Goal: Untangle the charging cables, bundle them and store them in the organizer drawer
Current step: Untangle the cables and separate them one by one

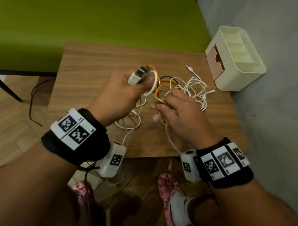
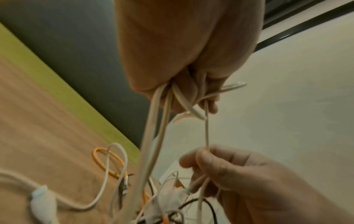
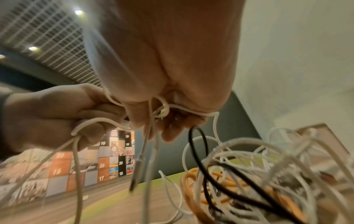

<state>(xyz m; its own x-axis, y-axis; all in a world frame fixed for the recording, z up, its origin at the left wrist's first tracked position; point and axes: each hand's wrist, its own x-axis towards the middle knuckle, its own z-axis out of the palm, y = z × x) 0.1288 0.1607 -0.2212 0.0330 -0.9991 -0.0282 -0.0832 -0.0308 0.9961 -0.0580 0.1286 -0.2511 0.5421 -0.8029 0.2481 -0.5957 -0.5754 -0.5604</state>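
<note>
The left hand (image 1: 120, 93) is curled around a white plug (image 1: 136, 77) and several white cable strands, lifted above the table (image 1: 92, 80). The plug sticks out past the thumb, and a thick white loop (image 1: 154, 83) arcs around the fingertips on the side toward the organizer (image 1: 237, 67). In the left wrist view, the strands leave the bottom of the fist (image 2: 184, 63) and drop toward the table.

The right hand (image 1: 181, 116) sits just beside the left, on the organizer side, its thumb and fingers pinched on a thin white strand (image 1: 160, 100) that runs across from the left fist. In the left wrist view this strand (image 2: 206, 131) hangs taut from the left fist down into the right fingers (image 2: 201, 157).

The tangle (image 1: 189, 89) of white, orange and black cables lies on the table beyond the right hand, between both hands and the organizer, with strands running up into each grip. An orange loop (image 1: 161, 89) sits right between the two hands. One white connector end (image 1: 189, 68) lies loose on the table, near the organizer's front.

The organizer stands at the table's far right corner against the wall; its tan drawer (image 1: 215, 59) faces the tangle, and I cannot tell whether it is fully closed. More white cable trails off the table's near edge, below the wrists.
</note>
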